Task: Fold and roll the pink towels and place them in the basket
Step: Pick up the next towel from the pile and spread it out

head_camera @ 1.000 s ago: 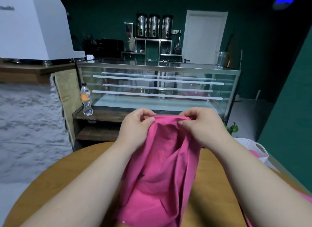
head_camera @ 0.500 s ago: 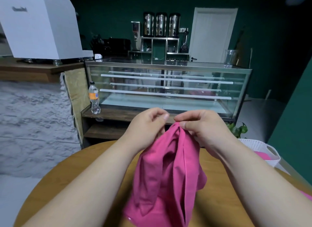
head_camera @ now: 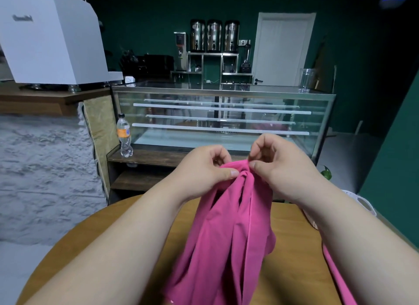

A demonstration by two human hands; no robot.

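A pink towel (head_camera: pixel 229 241) hangs bunched in long folds above the round wooden table (head_camera: pixel 288 270). My left hand (head_camera: pixel 204 168) pinches its top edge between thumb and fingers. My right hand (head_camera: pixel 278 166) pinches the same top edge just to the right, the two hands almost touching. The white basket (head_camera: pixel 365 203) peeks out at the right behind my right forearm, mostly hidden. Another strip of pink towel (head_camera: pixel 337 279) lies at the table's right edge under that arm.
Beyond the table stands a glass display case (head_camera: pixel 224 114) on a dark wooden shelf with a plastic bottle (head_camera: pixel 124 135). A white machine (head_camera: pixel 49 37) sits on the counter at the left above a rough white wall. A small plant (head_camera: pixel 326 173) is at the right.
My hands have drawn together at the towel's top edge, gathering the spread cloth into a narrow bunch. The view shifted slightly so the room sits further right.
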